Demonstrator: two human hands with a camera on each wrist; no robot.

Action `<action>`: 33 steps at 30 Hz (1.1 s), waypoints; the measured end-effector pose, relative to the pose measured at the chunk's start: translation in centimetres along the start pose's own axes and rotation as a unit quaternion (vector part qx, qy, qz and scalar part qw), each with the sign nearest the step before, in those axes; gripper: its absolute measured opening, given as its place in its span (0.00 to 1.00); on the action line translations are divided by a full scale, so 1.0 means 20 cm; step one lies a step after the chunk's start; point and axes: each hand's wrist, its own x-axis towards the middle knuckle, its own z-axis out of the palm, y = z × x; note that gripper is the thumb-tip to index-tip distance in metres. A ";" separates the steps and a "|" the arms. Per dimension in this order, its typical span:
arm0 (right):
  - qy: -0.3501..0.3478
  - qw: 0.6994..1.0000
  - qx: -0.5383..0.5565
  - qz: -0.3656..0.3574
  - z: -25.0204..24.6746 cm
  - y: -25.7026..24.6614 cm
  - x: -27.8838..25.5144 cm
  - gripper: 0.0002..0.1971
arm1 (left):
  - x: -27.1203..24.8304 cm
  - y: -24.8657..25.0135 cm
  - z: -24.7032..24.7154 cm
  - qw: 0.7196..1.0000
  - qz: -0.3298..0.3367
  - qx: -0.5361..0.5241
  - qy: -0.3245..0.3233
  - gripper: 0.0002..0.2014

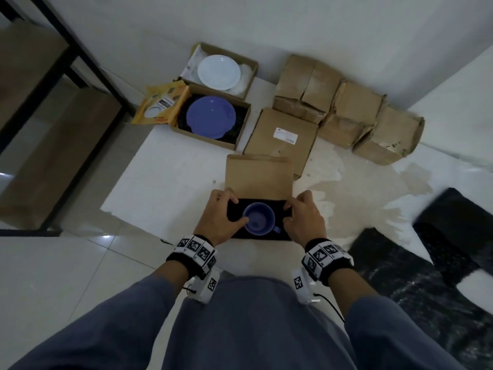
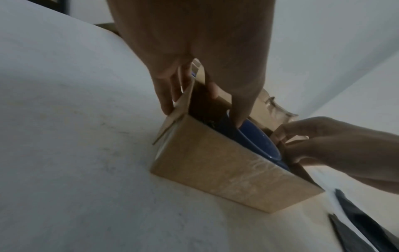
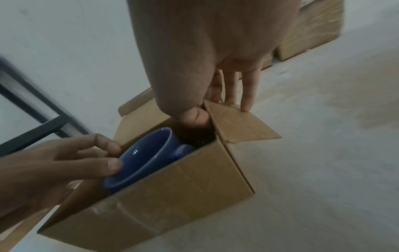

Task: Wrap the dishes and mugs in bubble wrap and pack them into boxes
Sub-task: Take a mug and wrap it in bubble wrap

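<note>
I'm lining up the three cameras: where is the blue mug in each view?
Head: blue mug low centre, in the open box, between both hands.
Left wrist: right of centre, under the left thumb.
Right wrist: left of centre, handle toward the right.
Shared landmark: the box's taped front wall.

Head camera looked steeply down from above the open cardboard box (image 1: 258,180); both wrist cameras viewed it close, from opposite sides, low.

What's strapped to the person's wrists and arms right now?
Both hands are bare. The left hand and right hand each have a black wristband with white square-patterned marker tags, a white camera block beneath, and thin black cables. Grey-blue sleeves are pushed up the forearms.
</note>
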 end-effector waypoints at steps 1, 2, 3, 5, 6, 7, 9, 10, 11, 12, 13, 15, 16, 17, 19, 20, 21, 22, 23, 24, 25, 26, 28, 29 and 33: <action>0.014 1.000 0.011 0.016 0.00 0.05 -0.02 0.13 | 0.01 0.02 0.03 1.000 0.008 0.007 -0.020 0.22; 0.028 0.999 0.020 0.031 0.00 0.10 -0.05 0.12 | 0.01 0.05 0.07 0.999 0.014 0.013 -0.035 0.22; 0.041 0.998 0.028 0.046 0.01 0.14 -0.08 0.12 | 0.02 0.08 0.11 0.998 0.019 0.021 -0.048 0.21; 0.064 0.994 0.036 0.079 0.00 0.22 -0.14 0.11 | 0.04 0.15 0.19 0.997 0.029 0.036 -0.068 0.21; 0.073 0.992 0.038 0.093 0.00 0.26 -0.16 0.10 | 0.05 0.18 0.23 0.996 0.032 0.045 -0.076 0.21; 0.082 0.990 0.037 0.106 0.00 0.30 -0.17 0.09 | 0.06 0.21 0.27 0.995 0.033 0.052 -0.082 0.21; 0.096 0.986 0.032 0.129 -0.03 0.36 -0.19 0.08 | 0.07 0.28 0.34 0.994 0.032 0.058 -0.086 0.21; 0.105 0.984 0.031 0.142 -0.04 0.39 -0.19 0.07 | 0.06 0.31 0.38 0.994 0.033 0.057 -0.087 0.21; 0.114 0.981 0.033 0.155 -0.06 0.42 -0.20 0.07 | 0.06 0.34 0.41 0.994 0.037 0.054 -0.089 0.21; 0.122 0.977 0.037 0.169 -0.08 0.45 -0.20 0.07 | 0.06 0.37 0.45 0.994 0.042 0.049 -0.093 0.21; 0.128 0.974 0.042 0.181 -0.10 0.48 -0.21 0.07 | 0.06 0.40 0.48 0.993 0.046 0.042 -0.096 0.20; 0.134 0.970 0.050 0.197 -0.12 0.53 -0.22 0.07 | 0.07 0.46 0.53 0.993 0.050 0.024 -0.101 0.20; 0.133 0.969 0.055 0.199 -0.13 0.56 -0.22 0.08 | 0.08 0.48 0.56 0.994 0.049 0.017 -0.101 0.20; 0.129 0.969 0.066 0.198 -0.14 0.59 -0.22 0.09 | 0.09 0.51 0.57 0.994 0.048 0.014 -0.099 0.20; 0.124 0.968 0.105 0.192 -0.15 0.64 -0.21 0.13 | 0.11 0.55 0.60 0.994 0.045 0.010 -0.097 0.21; 0.121 0.967 0.122 0.189 -0.16 0.67 -0.21 0.15 | 0.13 0.58 0.61 0.994 0.043 0.009 -0.098 0.20; 0.117 0.966 0.134 0.188 -0.17 0.70 -0.21 0.17 | 0.15 0.60 0.62 0.994 0.041 0.009 -0.098 0.20; 0.112 0.966 0.143 0.186 -0.18 0.72 -0.20 0.18 | 0.17 0.63 0.63 0.995 0.039 0.010 -0.095 0.20; 0.106 0.965 0.153 0.183 -0.20 0.75 -0.19 0.19 | 0.19 0.66 0.64 0.995 0.038 0.010 -0.090 0.19; 0.100 0.965 0.164 0.177 -0.22 0.78 -0.19 0.19 | 0.20 0.69 0.65 0.996 0.034 0.010 -0.084 0.19; 0.095 0.966 0.174 0.168 -0.24 0.82 -0.18 0.18 | 0.21 0.72 0.67 0.997 0.028 0.010 -0.077 0.19; 0.093 0.966 0.184 0.155 -0.27 0.85 -0.19 0.17 | 0.22 0.74 0.68 0.997 0.023 0.012 -0.073 0.20; 0.107 0.962 0.220 0.124 -0.33 0.93 -0.23 0.14 | 0.23 0.74 0.70 0.998 0.018 0.023 -0.060 0.20; 0.119 0.955 0.247 0.113 -0.35 0.97 -0.28 0.14 | 0.22 0.74 0.70 0.998 0.021 0.029 -0.046 0.20; 0.144 0.946 0.255 0.141 -0.35 1.26 -0.48 0.13 | 0.13 0.73 0.73 0.992 0.086 0.056 0.072 0.17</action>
